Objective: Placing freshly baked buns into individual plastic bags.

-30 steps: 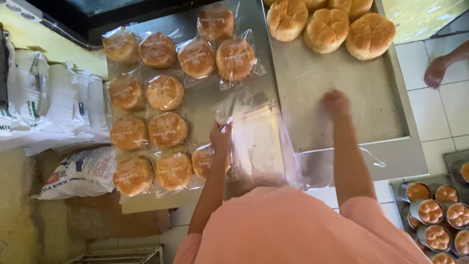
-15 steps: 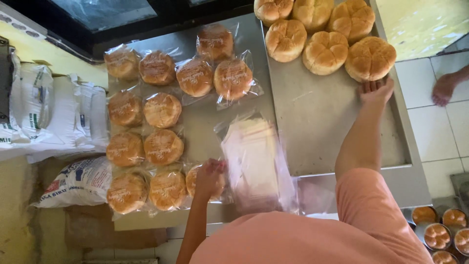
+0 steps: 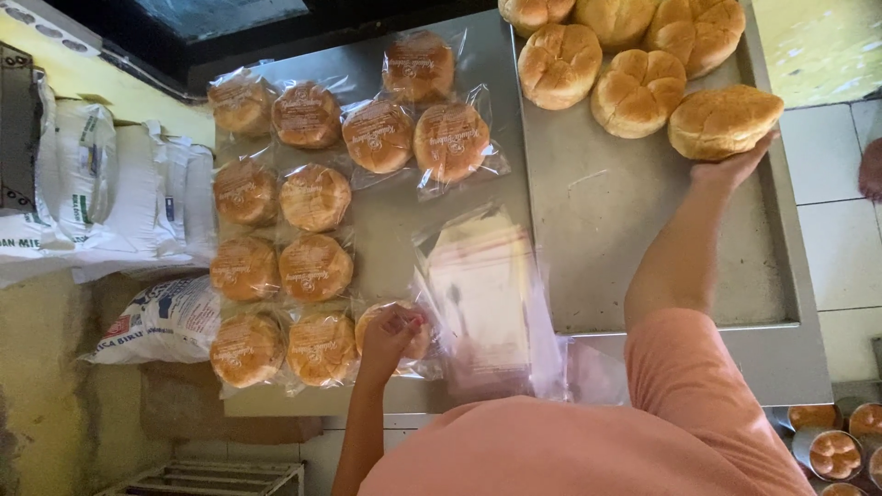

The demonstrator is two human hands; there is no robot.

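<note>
My right hand (image 3: 730, 168) is stretched to the far right of the metal tray (image 3: 634, 248) and grips the near edge of a round unwrapped bun (image 3: 724, 120). Several more bare buns (image 3: 638, 90) lie beside it at the tray's far end. My left hand (image 3: 390, 335) rests on a bagged bun (image 3: 413, 323) at the near end of the rows of bagged buns (image 3: 312, 197). Between my arms lies a stack of clear plastic bags (image 3: 482, 294) on the steel table (image 3: 386, 230).
White flour sacks (image 3: 101, 188) are piled on the left below the table. Small tins holding pastries (image 3: 831, 450) stand at the bottom right. Another person's foot (image 3: 871, 170) shows at the right edge on white floor tiles.
My right hand has reached farther across the tray, from its middle to the nearest bare bun, and taken hold of it. My left hand has dropped from the plastic bags onto the bagged bun.
</note>
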